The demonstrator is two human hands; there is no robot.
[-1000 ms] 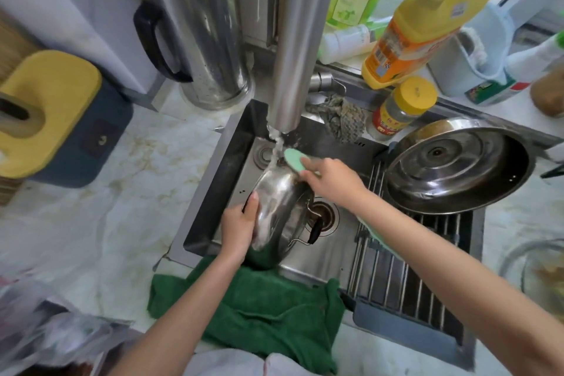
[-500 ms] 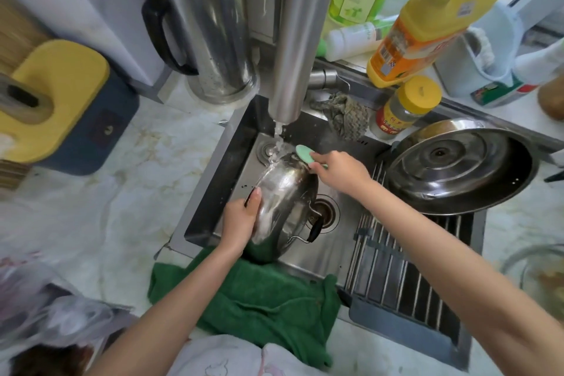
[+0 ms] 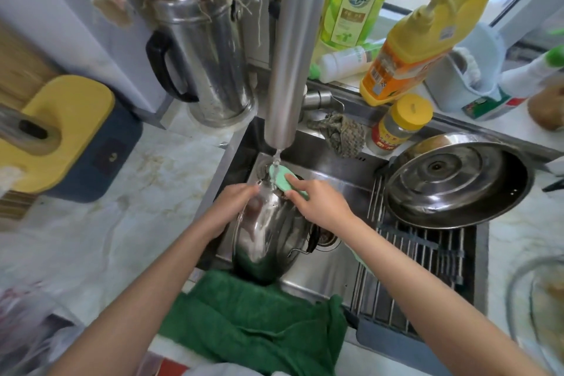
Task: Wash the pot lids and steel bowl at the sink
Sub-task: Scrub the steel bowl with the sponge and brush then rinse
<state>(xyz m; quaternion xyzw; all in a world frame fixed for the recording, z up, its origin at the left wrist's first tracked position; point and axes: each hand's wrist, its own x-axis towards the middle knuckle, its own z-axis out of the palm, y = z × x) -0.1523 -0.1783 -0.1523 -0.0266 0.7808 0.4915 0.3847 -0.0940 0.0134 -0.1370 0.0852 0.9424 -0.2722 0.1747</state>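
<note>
pot lid [image 3: 268, 241] shiny, tilted, wet; left hand [image 3: 235, 207] grips it, right hand [image 3: 320, 204] grips sponge [image 3: 282, 178].

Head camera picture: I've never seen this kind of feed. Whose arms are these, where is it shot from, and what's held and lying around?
There is no machine: a person wears a camera on the head, looking down at their own arms. The left hand steadies a steel pot lid in the sink under the running tap. The right hand holds a green sponge in the stream. A larger steel lid rests over the drying rack. A green towel hangs over the sink's near edge. Soap bottles stand behind.
</note>
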